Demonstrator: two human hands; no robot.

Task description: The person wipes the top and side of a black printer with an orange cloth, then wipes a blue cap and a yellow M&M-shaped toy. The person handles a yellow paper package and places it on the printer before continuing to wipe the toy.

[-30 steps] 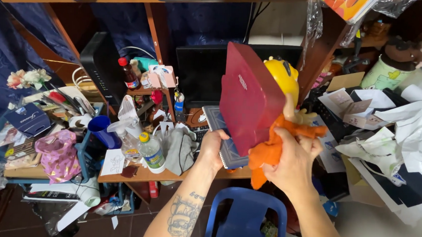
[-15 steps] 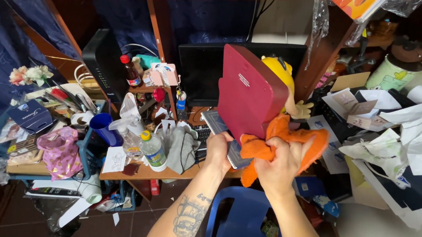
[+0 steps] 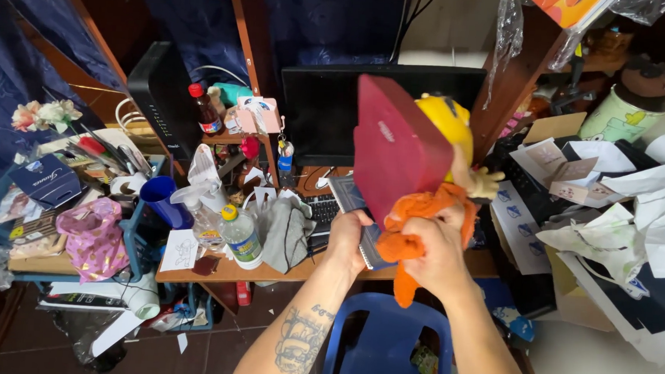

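Notebook (image 3: 395, 145) and orange cloth (image 3: 414, 222) above the table's front edge.
Left hand (image 3: 348, 241) pinches the notebook's lower edge; right hand (image 3: 439, 257) clenches the cloth beside it.

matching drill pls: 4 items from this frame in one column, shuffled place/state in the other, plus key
Things
1. orange cloth
2. dark red laptop
3. clear bottle with yellow cap
4. blue chair

Places or states
A. standing on the desk edge, left of both hands
B. bunched in the right hand
C. below the desk, between the forearms
D. tilted up, its lower edge by the left hand

Pairs: 1-B, 2-D, 3-A, 4-C
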